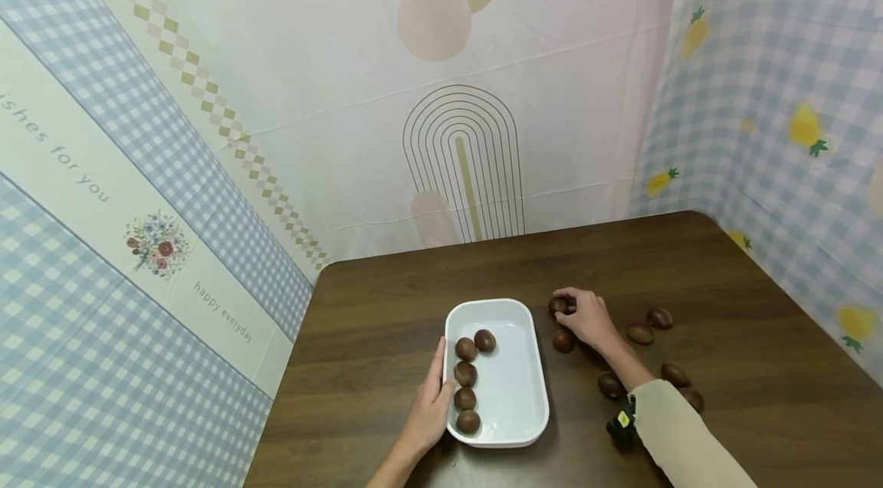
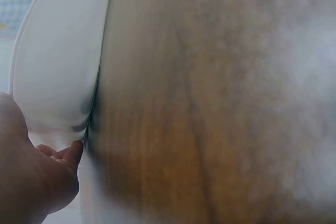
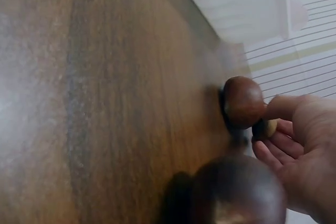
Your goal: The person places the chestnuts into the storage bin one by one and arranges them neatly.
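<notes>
A white rectangular dish (image 1: 513,381) stands on the table, with several brown chestnuts (image 1: 466,374) along its left side and one nearer the far end. At the dish's left wall, my left hand (image 1: 429,409) holds on, thumb over the rim and fingers outside; the left wrist view shows its fingers (image 2: 73,153) low against the dish wall (image 2: 58,51). My right hand (image 1: 586,316) pinches a chestnut (image 1: 557,306) between thumb and fingers, right of the dish. Just nearer lies another chestnut (image 1: 562,340). The right wrist view shows the pinched chestnut (image 3: 265,128) partly hidden.
Two chestnuts (image 1: 641,332) lie right of my right hand, and several more chestnuts (image 1: 674,375) sit around my right forearm, partly covered by it. The brown wooden table (image 1: 386,281) ends at a patterned cloth backdrop (image 1: 345,128) behind and at both sides.
</notes>
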`<action>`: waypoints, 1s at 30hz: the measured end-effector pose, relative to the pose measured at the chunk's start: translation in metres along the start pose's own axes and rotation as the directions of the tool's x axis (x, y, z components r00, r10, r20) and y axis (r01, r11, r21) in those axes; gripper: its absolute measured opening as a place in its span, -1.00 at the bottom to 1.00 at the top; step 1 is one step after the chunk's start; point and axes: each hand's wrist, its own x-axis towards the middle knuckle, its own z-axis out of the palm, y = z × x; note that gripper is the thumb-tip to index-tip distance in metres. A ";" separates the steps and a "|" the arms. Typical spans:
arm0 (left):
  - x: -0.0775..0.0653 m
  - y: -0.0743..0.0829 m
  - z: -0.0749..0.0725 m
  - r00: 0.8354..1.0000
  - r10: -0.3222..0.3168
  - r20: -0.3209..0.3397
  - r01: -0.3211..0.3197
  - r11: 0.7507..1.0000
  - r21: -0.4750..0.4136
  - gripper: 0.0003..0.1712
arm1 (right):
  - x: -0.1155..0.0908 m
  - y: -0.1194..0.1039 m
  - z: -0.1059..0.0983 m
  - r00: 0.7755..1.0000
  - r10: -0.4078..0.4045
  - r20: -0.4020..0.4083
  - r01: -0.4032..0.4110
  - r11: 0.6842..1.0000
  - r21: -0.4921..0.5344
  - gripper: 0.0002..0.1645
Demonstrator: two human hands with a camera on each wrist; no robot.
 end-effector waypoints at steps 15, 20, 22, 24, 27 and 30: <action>-0.001 -0.002 0.000 1.000 0.022 -0.010 -0.022 0.999 0.024 -0.17 | -0.023 -0.047 -0.015 0.992 -0.043 0.116 0.023 0.985 0.168 -0.51; -0.001 -0.001 0.000 1.000 0.006 -0.008 -0.006 1.000 0.018 -0.17 | -0.028 -0.070 -0.006 0.990 -0.102 0.095 0.080 0.975 0.210 -0.53; 0.000 -0.001 0.000 1.000 0.011 -0.014 -0.011 1.000 0.022 -0.17 | -0.030 -0.079 0.000 0.988 -0.126 0.085 0.105 0.971 0.215 -0.53; 0.000 -0.001 0.001 1.000 0.021 -0.022 -0.021 1.000 0.023 -0.18 | -0.032 -0.087 0.007 0.987 -0.143 0.074 0.125 0.969 0.215 -0.53; 0.000 -0.001 0.001 0.999 0.025 -0.022 -0.024 1.000 0.020 -0.19 | -0.035 -0.097 0.018 0.987 -0.148 0.059 0.132 0.966 0.221 -0.51; -0.001 -0.001 0.001 1.000 0.021 -0.017 -0.020 1.000 0.018 -0.18 | -0.038 -0.104 0.028 0.988 -0.150 0.049 0.134 0.963 0.235 -0.48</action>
